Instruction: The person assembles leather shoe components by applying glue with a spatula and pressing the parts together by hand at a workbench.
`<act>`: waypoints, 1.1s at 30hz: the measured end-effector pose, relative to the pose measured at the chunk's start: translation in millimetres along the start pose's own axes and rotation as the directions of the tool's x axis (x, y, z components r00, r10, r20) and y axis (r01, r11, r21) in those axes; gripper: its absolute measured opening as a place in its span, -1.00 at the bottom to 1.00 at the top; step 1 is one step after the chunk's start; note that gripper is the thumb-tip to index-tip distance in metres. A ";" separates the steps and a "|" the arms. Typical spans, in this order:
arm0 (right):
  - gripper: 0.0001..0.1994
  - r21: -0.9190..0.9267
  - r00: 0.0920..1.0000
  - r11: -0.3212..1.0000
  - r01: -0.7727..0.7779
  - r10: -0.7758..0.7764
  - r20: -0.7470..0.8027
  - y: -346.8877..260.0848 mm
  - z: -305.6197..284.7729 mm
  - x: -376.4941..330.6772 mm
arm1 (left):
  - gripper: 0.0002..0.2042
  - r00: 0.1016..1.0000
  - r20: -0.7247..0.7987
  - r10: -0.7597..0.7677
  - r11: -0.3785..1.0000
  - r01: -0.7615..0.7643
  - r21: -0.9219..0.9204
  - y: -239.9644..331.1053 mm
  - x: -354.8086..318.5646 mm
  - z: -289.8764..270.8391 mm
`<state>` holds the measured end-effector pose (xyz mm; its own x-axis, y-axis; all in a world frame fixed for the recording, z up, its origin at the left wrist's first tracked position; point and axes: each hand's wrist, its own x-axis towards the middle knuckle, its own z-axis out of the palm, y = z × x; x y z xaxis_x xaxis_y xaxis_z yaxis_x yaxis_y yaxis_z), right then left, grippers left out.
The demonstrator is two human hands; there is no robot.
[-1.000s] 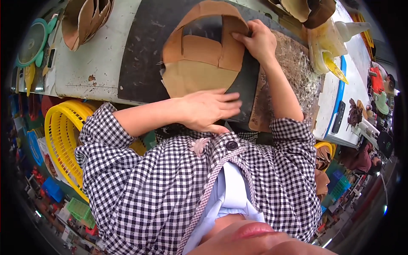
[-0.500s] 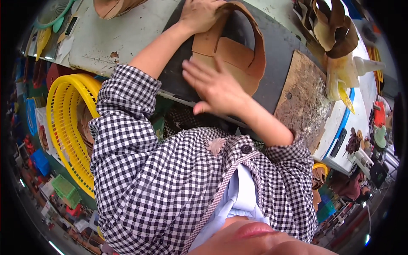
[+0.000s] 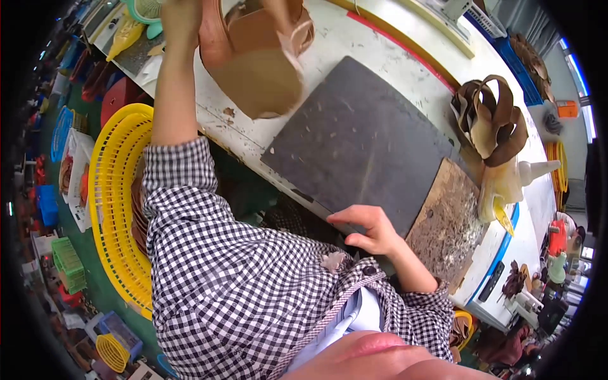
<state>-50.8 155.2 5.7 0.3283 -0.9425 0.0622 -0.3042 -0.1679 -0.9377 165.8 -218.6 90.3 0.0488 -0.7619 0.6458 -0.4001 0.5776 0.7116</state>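
— Over the far left corner of the dark mat point(image 3: 364, 142), see that? The left hand point(image 3: 180, 16) has the tan leather piece point(image 3: 259, 60) lifted clear of the bench, up near the top edge of what we can see.

— Is it gripping it properly?

— It holds the strap side of the piece, though the fingers run out of view, so I can't tell exactly how they close around it. The piece hangs off the mat, above the white worktable point(image 3: 392, 57) just beyond the mat's left corner.

— And the other hand?

— The right hand point(image 3: 367, 229) rests at the near edge of the mat, fingers loosely curled, thumb out, holding nothing. It touches the edge or sits just above it; I can't tell which.

— So how far along would you say?

— My guess: work on this piece at the mat looks finished, since the mat is bare and the piece is being carried away to the left. Setting it down is what's left. Right of the mat there's a stained wooden board point(image 3: 446, 225), and past that a heap of brown leather straps point(image 3: 491, 117) and a yellowish squeeze bottle point(image 3: 506, 183), so more pieces probably wait.

— And that yellow basket point(image 3: 111, 209)?

— Down left of the mat, beside the person's checked sleeve point(image 3: 190, 215).
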 end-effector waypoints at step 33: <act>-0.76 0.057 0.955 0.986 -0.160 0.169 -0.245 5.1 2.5 -26.3 | -0.51 0.986 -0.159 0.046 0.856 -0.121 -0.503 -4.0 -41.5 -94.2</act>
<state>-58.7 179.8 -1.5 0.0433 -0.9989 -0.0153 -0.3013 0.0016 -0.9535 251.6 -161.7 86.7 0.1750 -0.6781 0.7138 0.1124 0.7340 0.6698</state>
